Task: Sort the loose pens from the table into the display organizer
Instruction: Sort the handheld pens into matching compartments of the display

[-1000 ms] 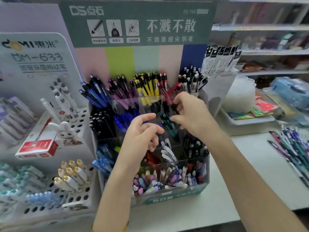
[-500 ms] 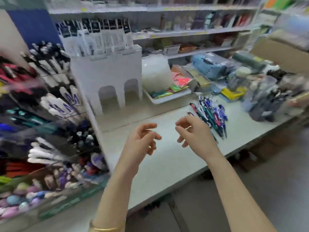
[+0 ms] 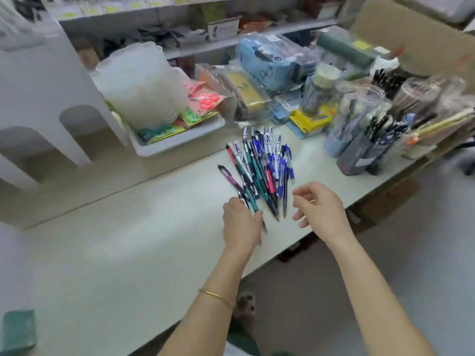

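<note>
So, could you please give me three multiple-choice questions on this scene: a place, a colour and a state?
1. Where do the loose pens lie? A in a drawer; B on the table; C on the floor.
2. What colour is the bracelet? A gold; B red; C black.
3. What does the right hand hold? A a pen; B a box; C nothing.
Answers: B, the pile rests on the table; A, it shines gold; C, its loosely curled fingers enclose nothing.

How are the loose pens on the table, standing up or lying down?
Lying down. The pens sprawl flat in a heap on the table, crisscrossing each other.
</note>
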The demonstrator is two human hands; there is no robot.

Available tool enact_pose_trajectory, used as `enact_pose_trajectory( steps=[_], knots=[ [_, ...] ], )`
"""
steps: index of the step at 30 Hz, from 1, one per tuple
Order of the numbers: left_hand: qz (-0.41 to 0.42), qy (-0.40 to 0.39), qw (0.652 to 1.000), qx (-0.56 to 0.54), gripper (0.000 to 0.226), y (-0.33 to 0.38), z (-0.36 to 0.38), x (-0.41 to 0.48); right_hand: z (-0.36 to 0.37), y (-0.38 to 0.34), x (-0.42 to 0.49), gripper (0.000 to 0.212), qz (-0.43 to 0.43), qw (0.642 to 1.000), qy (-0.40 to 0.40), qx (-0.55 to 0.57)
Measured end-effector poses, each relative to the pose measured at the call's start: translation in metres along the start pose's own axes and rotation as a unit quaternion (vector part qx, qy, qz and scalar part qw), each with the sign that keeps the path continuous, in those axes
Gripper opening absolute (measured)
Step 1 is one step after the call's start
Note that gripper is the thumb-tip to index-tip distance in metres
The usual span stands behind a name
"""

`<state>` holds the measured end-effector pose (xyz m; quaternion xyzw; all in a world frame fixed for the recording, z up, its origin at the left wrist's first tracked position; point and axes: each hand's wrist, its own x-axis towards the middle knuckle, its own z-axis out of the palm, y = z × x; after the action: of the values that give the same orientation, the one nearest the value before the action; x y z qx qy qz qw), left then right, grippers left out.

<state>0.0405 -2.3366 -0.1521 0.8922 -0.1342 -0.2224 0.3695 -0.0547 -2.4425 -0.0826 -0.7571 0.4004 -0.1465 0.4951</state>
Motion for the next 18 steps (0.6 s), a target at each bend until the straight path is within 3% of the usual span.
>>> enact_pose_trajectory(
  steps=[4,9,18],
  knots=[
    [0.001,0.03,0.993,0.115,0.052,0.011,0.02,0.025,0.005,-0.005,0.049,0.014,0.006,1.0,-0.021,-0.004],
    [-0.048,0.011,0.989,0.141,0.046,0.008,0.017,0.038,0.026,-0.017,0.089,0.017,0.009,0.998,-0.057,0.022],
    [-0.077,0.017,0.951,0.3,0.069,-0.013,-0.011,0.057,0.044,-0.031,0.133,0.015,0.001,0.995,-0.09,0.035]
  ],
)
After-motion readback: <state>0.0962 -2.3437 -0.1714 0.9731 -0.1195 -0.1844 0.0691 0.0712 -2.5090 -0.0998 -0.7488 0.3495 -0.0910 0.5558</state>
